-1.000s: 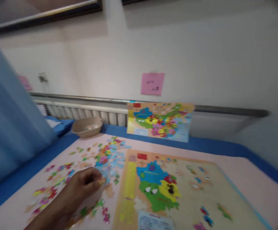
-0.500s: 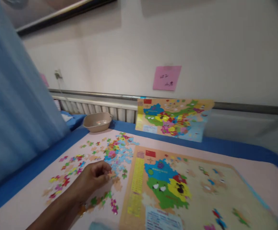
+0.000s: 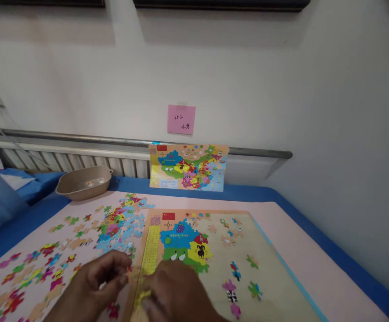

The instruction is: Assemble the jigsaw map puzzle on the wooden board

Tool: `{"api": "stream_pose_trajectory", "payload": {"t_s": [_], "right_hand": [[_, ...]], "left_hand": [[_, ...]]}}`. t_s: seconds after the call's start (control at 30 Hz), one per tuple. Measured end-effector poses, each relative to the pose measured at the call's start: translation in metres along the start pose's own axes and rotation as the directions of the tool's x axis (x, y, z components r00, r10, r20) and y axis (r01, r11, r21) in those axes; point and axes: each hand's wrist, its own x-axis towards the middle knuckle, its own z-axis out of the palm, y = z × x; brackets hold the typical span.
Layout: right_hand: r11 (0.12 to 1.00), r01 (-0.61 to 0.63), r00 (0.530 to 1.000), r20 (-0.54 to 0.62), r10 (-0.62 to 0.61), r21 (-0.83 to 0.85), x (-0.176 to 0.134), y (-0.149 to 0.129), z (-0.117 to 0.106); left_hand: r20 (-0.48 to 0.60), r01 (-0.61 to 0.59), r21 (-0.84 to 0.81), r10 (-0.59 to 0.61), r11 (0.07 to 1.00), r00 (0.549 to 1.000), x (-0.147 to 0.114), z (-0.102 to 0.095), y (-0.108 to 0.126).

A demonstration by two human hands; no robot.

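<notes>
My left hand [image 3: 96, 286] is beside the left edge of the puzzle board [image 3: 268, 268], its fingers curled and pinching a small jigsaw piece [image 3: 129, 269] with orange and red on it. Over the board's lower left part is my right hand [image 3: 181, 288], knuckles up and fingers bent down near the yellow strip. It is blurred, and what lies between its fingertips is unclear. A partly assembled map [image 3: 177, 237] in blue, green and yellow fills the board's upper left. Several loose pieces, one with a panda [image 3: 231, 295], lie on its bare right side.
Many loose jigsaw pieces [image 3: 51, 261] spread over the pink sheet left of the board. A beige basin [image 3: 85, 184] with a few pieces inside stands behind them. A printed map picture [image 3: 189, 167] leans upright at the wall, below a pink note [image 3: 181, 119].
My view has swung right. My right hand has come into view over the board. My left hand, still pinching a piece, is now close to the board's left edge.
</notes>
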Motion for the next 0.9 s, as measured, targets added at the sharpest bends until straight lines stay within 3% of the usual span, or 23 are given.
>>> {"api": "stream_pose_trajectory", "payload": {"t_s": [0.13, 0.3, 0.53, 0.9], "right_hand": [[0.988, -0.154, 0.980, -0.126, 0.152, -0.001, -0.017, 0.031, -0.025], [0.990, -0.131, 0.977, -0.164, 0.138, 0.052, -0.035, 0.043, -0.022], [0.986, -0.159, 0.962, -0.217, 0.164, 0.043, -0.034, 0.042, -0.030], [0.988, -0.088, 0.976, -0.208, 0.060, -0.128, -0.033, 0.037, -0.040]], "left_hand": [[0.146, -0.096, 0.037, 0.090, 0.995, 0.985, -0.002, 0.046, 0.023], [0.121, -0.118, 0.034, 0.113, 0.992, 0.986, 0.007, 0.075, 0.042], [0.115, -0.058, -0.081, 0.067, 0.995, 0.991, 0.018, 0.090, 0.048], [0.067, -0.043, -0.203, 0.058, 0.978, 0.996, 0.020, 0.094, 0.049]]}}
